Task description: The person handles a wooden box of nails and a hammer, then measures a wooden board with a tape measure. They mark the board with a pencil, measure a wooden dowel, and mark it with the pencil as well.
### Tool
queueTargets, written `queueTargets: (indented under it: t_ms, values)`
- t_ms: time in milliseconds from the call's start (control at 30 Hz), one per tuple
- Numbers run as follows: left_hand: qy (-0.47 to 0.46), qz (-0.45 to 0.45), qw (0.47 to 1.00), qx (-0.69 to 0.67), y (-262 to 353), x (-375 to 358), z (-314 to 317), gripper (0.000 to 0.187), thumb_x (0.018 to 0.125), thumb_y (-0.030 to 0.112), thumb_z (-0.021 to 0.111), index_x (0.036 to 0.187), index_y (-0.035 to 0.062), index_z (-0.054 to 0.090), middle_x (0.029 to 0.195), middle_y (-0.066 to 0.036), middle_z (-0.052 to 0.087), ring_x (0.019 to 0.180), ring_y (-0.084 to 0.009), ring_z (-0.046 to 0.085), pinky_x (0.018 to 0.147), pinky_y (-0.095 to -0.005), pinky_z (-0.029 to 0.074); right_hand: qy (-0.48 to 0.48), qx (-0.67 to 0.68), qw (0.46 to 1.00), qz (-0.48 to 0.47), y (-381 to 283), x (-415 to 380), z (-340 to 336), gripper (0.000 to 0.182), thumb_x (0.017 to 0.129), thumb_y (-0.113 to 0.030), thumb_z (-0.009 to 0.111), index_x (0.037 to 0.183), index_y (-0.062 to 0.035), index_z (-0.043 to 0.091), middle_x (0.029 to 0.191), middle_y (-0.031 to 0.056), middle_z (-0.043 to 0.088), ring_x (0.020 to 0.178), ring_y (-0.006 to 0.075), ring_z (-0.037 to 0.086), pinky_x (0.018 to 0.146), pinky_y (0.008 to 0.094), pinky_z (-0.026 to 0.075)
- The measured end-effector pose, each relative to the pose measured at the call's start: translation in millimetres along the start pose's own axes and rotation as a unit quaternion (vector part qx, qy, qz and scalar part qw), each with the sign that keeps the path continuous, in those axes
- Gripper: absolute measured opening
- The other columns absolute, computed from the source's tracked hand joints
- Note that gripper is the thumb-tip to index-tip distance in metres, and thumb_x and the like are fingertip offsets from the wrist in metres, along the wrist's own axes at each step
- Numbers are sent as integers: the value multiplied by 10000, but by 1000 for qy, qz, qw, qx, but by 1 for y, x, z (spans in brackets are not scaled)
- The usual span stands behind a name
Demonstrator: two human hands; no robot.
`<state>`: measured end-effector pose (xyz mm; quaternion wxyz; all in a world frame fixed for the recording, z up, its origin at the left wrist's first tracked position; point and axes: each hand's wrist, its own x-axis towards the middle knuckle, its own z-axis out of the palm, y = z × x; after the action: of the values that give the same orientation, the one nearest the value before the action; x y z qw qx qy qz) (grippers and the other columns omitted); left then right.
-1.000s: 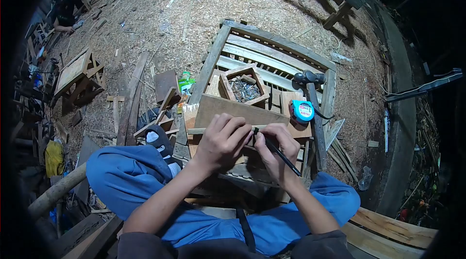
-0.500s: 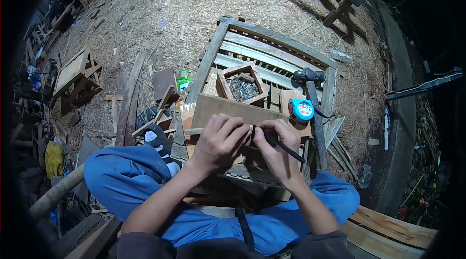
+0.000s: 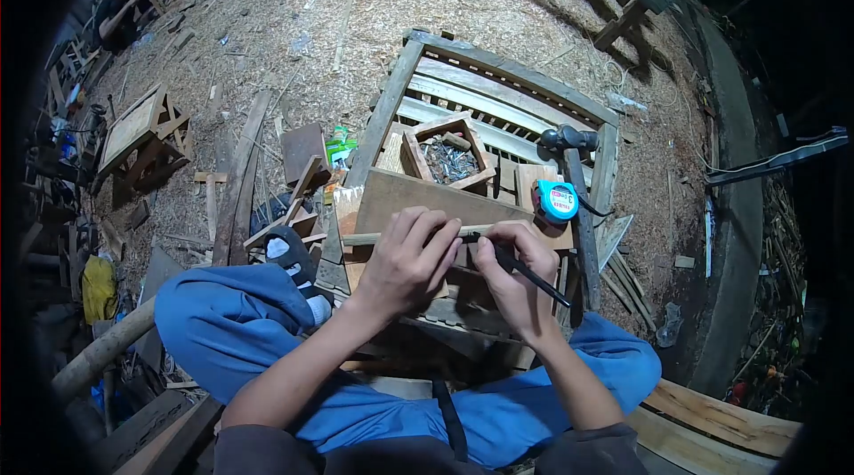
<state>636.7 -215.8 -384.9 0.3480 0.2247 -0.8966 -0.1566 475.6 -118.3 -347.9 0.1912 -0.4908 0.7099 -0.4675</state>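
Observation:
A thin wooden strip (image 3: 361,239) lies crosswise in front of me, with my left hand (image 3: 407,257) closed around its middle. My right hand (image 3: 516,297) grips a slim black pen (image 3: 539,280), its tip end touching or close to the strip between my hands and its back end slanting down to the right. Some of my right fingers also seem to rest by the strip's right part. Just beyond both hands is a flat brown board (image 3: 427,197), tilted on the slatted wooden stand.
On the slatted stand (image 3: 498,62) sit a wooden box (image 3: 411,155) of nails, a turquoise tape measure (image 3: 557,202) and a hammer (image 3: 581,226). Wood scraps and a long plank (image 3: 240,181) lie on the left. Another person (image 3: 118,17) is far left.
The pen has turned slightly, its back end shifting down and right. Its tip end now shows beside the strip. My left hand barely moved.

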Motion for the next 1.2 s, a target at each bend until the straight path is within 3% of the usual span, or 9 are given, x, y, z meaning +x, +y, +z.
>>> queueTargets:
  t_ms: [167, 400, 567, 633, 1033, 1100, 1200]
  values:
    - [0, -6, 1000, 13, 3, -1, 0, 286, 907, 117, 734, 1167, 4, 694, 1108, -118, 644, 1082, -307, 622, 891, -441, 506, 0, -9, 999, -39, 0, 0, 0, 109, 882, -34, 749, 959, 26, 701, 916, 142, 699, 795, 248, 706, 722, 358, 568]
    - [-3, 6, 1000, -4, 2, -1, -1, 313, 833, 80, 759, 1135, 24, 701, 1091, -102, 669, 1017, -298, 645, 894, -435, 494, 6, -28, 994, -106, 5, -4, 2, 103, 864, -23, 747, 934, 17, 683, 881, 155, 672, 805, 293, 680, 719, 384, 560]
    - [-1, 13, 1000, -8, 2, -2, -2, 301, 827, 67, 780, 1118, 36, 711, 1066, -98, 676, 978, -297, 651, 881, -429, 495, 13, -23, 994, -107, 5, -5, 4, 108, 859, -19, 749, 939, 19, 688, 876, 159, 672, 814, 314, 671, 728, 400, 557]
    - [-4, 15, 1000, -9, 2, -3, -1, 380, 778, 85, 733, 1148, 9, 695, 1102, -103, 672, 1022, -291, 652, 903, -434, 499, 16, -20, 994, -109, 6, -5, 5, 109, 859, -18, 749, 941, 20, 688, 874, 160, 672, 812, 316, 668, 730, 404, 555]
    - [0, 12, 1000, -21, 0, -4, 1, 355, 793, 59, 784, 1140, 14, 723, 1083, -119, 674, 988, -315, 647, 856, -436, 510, 9, -18, 992, -125, 12, -5, 6, 129, 826, -10, 756, 929, 27, 688, 868, 166, 669, 828, 325, 676, 732, 405, 559]
    - [2, 13, 1000, -14, 1, -5, 2, 365, 795, 63, 784, 1152, 16, 722, 1091, -116, 672, 999, -313, 644, 864, -433, 503, 8, -36, 985, -170, 16, -5, 7, 133, 814, -6, 759, 920, 28, 687, 875, 168, 673, 831, 324, 684, 728, 399, 566]
    - [-3, 12, 1000, -6, 0, -5, 1, 381, 802, 80, 759, 1174, 12, 714, 1114, -111, 665, 1037, -302, 639, 907, -431, 493, 15, -9, 993, -116, 11, -3, 4, 136, 812, -1, 762, 923, 26, 689, 881, 167, 676, 832, 317, 689, 730, 392, 569]
